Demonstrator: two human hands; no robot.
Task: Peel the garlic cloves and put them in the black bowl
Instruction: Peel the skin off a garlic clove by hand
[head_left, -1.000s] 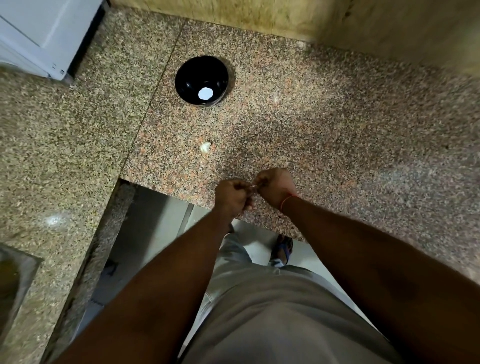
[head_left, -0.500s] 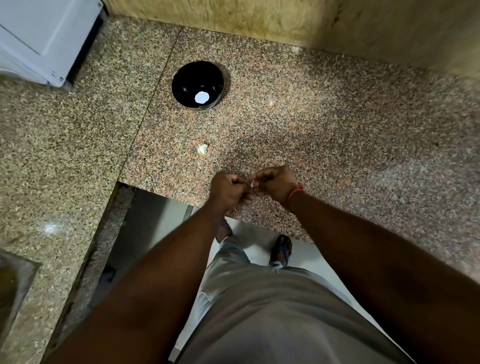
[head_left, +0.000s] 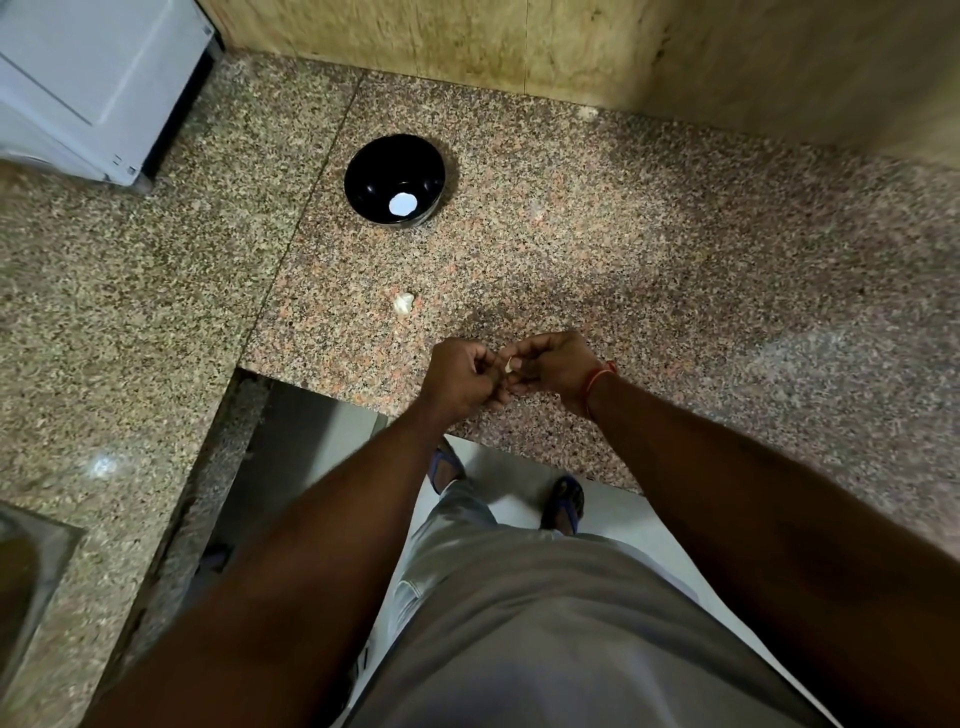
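Note:
Over the front edge of the granite counter (head_left: 649, 270), my left hand (head_left: 460, 376) and my right hand (head_left: 553, 366) meet with curled fingers and pinch a small pale garlic clove (head_left: 509, 365) between them. Most of the clove is hidden by the fingers. Another white piece of garlic (head_left: 402, 302) lies on the counter a little beyond my left hand. Farther back stands the black bowl (head_left: 376, 166), glossy, with a bright white reflection at its bottom. I see no cloves in it.
A white appliance (head_left: 98, 78) sits at the back left corner. A yellowish tiled wall (head_left: 519, 47) runs along the back. The counter wraps round to the left, with a steel sink edge (head_left: 31, 566) at the lower left. My legs and sandals show below the counter edge.
Both hands have stayed together at the counter's front edge, working the clove. The view has tilted slightly, so the bowl appears lower.

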